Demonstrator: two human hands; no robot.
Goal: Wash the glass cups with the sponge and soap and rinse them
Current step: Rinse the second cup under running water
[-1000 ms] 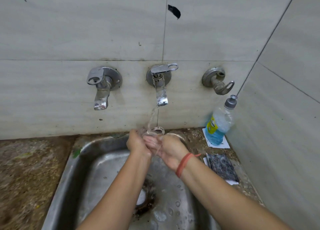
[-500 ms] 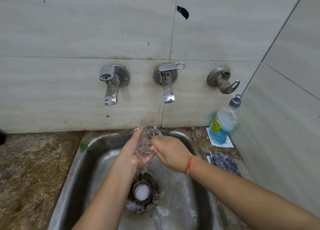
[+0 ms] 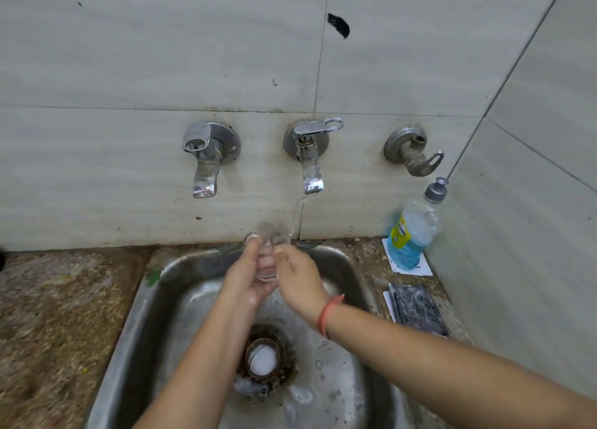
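1. Just below the middle tap, the left hand grips the cup, fingers curled round it and one fingertip up at the rim.
2. The cup, clear and blurred, is over the far end of the sink; the tap's stream falls at its right edge.
3. The right hand, with an orange band on its wrist, touches the cup's right side. Its fingers are mostly hidden, so whether they grip cannot be told.
4. The drain lies nearer, ringed with foam.
5. On the worktop right of the sink, the soap bottle stands far and the dark sponge lies nearer.
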